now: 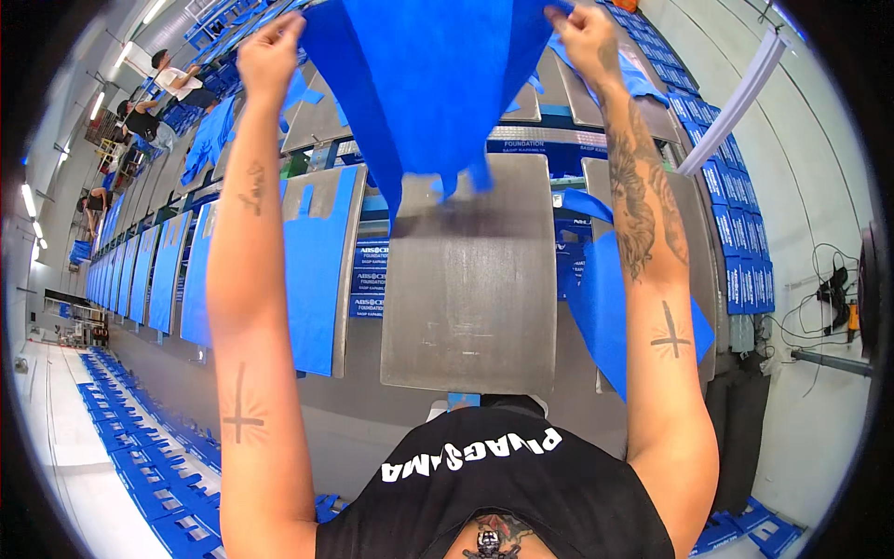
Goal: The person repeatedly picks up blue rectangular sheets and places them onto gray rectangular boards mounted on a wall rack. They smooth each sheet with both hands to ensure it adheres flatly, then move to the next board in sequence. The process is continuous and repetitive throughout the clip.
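Stretched between my raised hands hangs a blue fabric bag (433,88), its lower end with loose tabs dangling above a bare grey board (468,298). My left hand (270,56) pinches the bag's upper left corner; my right hand (589,42) pinches the upper right one. The top of the bag is cut off by the view. On the board to the left, a blue bag (312,270) with a cut-out handle lies flat. To the right, another blue bag (596,298) lies skewed over a board's edge, partly hidden by my right forearm.
Boards with blue bags (160,279) run in a long row to the left. Stacks of printed blue bags (736,224) line the right wall, with more on the floor (154,456) at lower left. A white post (736,102) slants at right. Several people (177,79) are at far left.
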`<act>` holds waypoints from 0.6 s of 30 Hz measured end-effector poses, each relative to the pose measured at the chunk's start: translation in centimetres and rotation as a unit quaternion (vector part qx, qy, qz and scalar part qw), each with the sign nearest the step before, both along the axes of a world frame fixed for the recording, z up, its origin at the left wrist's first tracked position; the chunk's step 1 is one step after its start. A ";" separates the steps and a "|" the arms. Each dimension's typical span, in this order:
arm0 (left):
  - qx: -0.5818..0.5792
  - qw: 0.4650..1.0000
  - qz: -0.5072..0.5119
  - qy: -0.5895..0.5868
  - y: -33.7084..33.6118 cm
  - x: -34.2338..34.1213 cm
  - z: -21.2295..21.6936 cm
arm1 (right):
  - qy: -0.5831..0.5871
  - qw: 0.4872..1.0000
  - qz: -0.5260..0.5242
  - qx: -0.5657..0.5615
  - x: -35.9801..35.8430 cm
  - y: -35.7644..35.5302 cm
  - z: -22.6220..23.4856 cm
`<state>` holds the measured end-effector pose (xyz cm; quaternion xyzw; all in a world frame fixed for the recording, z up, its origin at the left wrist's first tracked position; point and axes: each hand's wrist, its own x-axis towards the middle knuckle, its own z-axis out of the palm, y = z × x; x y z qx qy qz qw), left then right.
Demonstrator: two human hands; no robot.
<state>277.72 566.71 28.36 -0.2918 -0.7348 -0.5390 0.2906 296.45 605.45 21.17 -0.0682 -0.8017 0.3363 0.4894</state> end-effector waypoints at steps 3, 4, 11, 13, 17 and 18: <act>0.062 0.994 -0.082 -0.023 -4.9 1.4 2.6 | 0.005 1.000 0.015 0.004 3.0 -3.9 2.4; 0.065 0.992 -0.107 -0.025 -5.1 3.0 2.6 | 0.009 1.000 0.011 0.009 4.7 -5.1 3.0; 0.024 0.955 -0.179 -0.237 -10.0 12.9 -6.5 | -0.049 0.977 0.133 -0.156 13.4 -10.6 -5.9; 0.049 0.939 -0.189 -0.284 -10.5 14.4 -11.9 | -0.061 0.924 0.185 -0.329 15.3 -11.5 -9.9; 0.061 0.902 -0.190 -0.382 -12.5 17.3 -22.7 | -0.117 0.906 0.123 -0.388 19.0 -14.7 -18.8; 0.063 0.897 -0.167 -0.404 -12.9 18.7 -24.9 | -0.129 0.897 0.106 -0.409 20.1 -15.8 -20.6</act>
